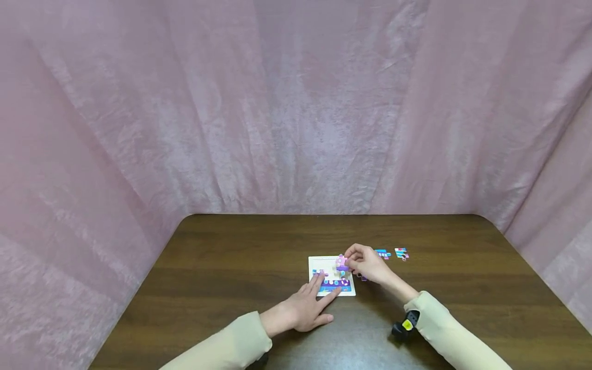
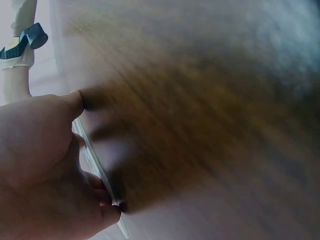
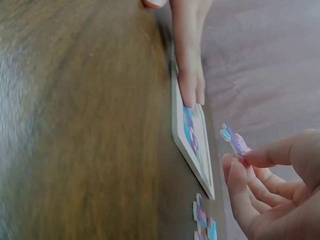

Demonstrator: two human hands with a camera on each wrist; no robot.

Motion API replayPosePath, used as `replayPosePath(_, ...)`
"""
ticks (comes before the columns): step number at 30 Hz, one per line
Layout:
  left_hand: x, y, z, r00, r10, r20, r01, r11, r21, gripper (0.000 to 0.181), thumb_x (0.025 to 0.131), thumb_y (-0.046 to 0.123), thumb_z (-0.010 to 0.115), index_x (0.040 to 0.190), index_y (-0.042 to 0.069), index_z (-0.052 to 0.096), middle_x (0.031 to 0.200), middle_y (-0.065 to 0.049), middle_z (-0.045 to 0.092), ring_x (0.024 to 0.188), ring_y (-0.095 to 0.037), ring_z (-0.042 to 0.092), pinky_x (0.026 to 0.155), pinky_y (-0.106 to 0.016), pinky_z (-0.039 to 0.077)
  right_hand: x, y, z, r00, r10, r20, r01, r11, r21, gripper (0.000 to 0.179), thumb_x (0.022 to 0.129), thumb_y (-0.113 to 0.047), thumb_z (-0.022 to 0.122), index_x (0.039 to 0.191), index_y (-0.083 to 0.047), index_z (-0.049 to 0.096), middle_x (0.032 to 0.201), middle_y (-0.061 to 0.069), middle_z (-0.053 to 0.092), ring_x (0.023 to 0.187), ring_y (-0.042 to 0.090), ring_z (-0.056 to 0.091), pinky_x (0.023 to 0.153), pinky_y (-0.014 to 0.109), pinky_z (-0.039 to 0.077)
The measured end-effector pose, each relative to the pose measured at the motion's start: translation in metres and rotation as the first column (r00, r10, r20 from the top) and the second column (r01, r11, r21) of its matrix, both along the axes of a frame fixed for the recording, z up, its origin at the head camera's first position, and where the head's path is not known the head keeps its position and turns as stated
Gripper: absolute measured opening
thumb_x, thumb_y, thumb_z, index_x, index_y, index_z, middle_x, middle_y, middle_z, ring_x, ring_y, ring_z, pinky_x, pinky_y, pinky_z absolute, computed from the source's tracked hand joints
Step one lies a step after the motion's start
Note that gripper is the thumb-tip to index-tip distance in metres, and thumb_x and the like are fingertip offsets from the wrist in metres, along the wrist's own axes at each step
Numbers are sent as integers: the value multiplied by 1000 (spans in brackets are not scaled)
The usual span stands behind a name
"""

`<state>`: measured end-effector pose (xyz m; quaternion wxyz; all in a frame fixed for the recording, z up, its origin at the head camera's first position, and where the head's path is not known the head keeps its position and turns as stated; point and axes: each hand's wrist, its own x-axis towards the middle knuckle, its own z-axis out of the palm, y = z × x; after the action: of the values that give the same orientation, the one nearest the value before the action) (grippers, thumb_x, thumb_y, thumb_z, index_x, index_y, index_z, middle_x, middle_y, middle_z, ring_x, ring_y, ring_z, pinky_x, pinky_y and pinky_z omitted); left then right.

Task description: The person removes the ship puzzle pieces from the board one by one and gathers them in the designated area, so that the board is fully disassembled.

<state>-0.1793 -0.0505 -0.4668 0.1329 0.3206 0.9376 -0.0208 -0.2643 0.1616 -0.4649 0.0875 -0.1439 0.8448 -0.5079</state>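
Note:
A white puzzle tray (image 1: 312,260) lies on the wooden table, with blue and purple pieces (image 1: 332,285) fitted along its near part. My left hand (image 1: 306,307) rests on it, fingers straight and spread over the pieces. Thumb and fingers of my right hand (image 1: 368,264) pinch a pink and purple puzzle piece (image 1: 341,262) above the tray's right side. In the right wrist view this jigsaw piece (image 3: 234,142) is tilted and held clear of the tray (image 3: 187,145). The left wrist view shows the left hand (image 2: 45,160) at the tray's edge.
Loose puzzle pieces lie right of the tray: a blue one (image 1: 382,253), another (image 1: 401,253) farther right, and a purple one (image 1: 363,278) partly under the right hand. A pink curtain (image 1: 314,113) hangs behind the table (image 1: 222,246). A black wrist device (image 1: 407,325) sits at the right cuff.

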Motion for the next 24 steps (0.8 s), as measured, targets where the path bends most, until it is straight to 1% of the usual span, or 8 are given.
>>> replayPosePath(4,-3,-1,-3,1000,-6,6,6,1000,3,62,101,53,33,156,33,13,162,-21,6,151,-31,10,118,-39,29,0,7,5,1000,-4,9,4,1000,-23,15,91,-2,60,103,6,58,83,15,68,71,24,66,64,36,57)
replayPosePath(5,-2,0,-1,1000,0,13,0,1000,-1,62,101,54,34,156,34,14,162,-21,6,151,-31,10,118,-38,28,1,9,6,1000,-3,8,3,1000,-27,15,91,-2,60,103,6,58,83,15,68,71,25,66,64,37,57)
replayPosePath(8,-2,-1,-2,1000,6,22,-6,1000,1,62,101,53,33,156,33,13,162,-20,5,151,-30,9,119,-38,27,0,13,7,1000,-8,16,9,999,-37,17,90,-2,60,104,7,58,83,15,68,70,23,66,65,36,58)
replayPosePath(10,-1,-2,-1,1000,12,29,-12,1000,3,62,101,53,33,156,34,13,162,-20,5,151,-30,8,119,-38,26,0,16,8,1000,-10,28,11,998,-64,18,89,-1,60,104,9,57,82,15,68,69,21,66,66,36,58)
replayPosePath(13,1,-2,3,1000,12,27,-12,1000,0,62,100,53,36,156,33,15,162,-20,6,151,-30,9,119,-38,27,-1,21,9,999,-15,35,18,996,-92,19,88,1,59,104,11,56,80,14,67,68,18,65,65,33,58)
replayPosePath(14,1,-2,3,999,8,35,-8,1000,-4,62,101,53,35,156,33,14,162,-21,5,151,-31,8,119,-38,26,-1,22,9,999,-22,41,26,995,-99,19,88,2,59,104,12,56,79,13,66,68,16,65,65,32,58)
replayPosePath(19,1,-2,3,999,6,37,-5,1000,-17,62,101,53,34,156,32,13,162,-21,4,151,-32,8,119,-38,26,-2,31,10,998,-28,53,32,996,-83,19,89,0,58,105,11,56,81,9,66,70,13,63,65,29,56)
replayPosePath(24,3,-2,5,1000,9,3,-9,1000,-27,62,100,54,35,156,33,15,162,-20,7,151,-30,10,119,-36,27,-2,40,14,997,-18,77,23,998,-53,22,91,-3,58,108,9,55,84,9,67,73,14,62,67,28,55)
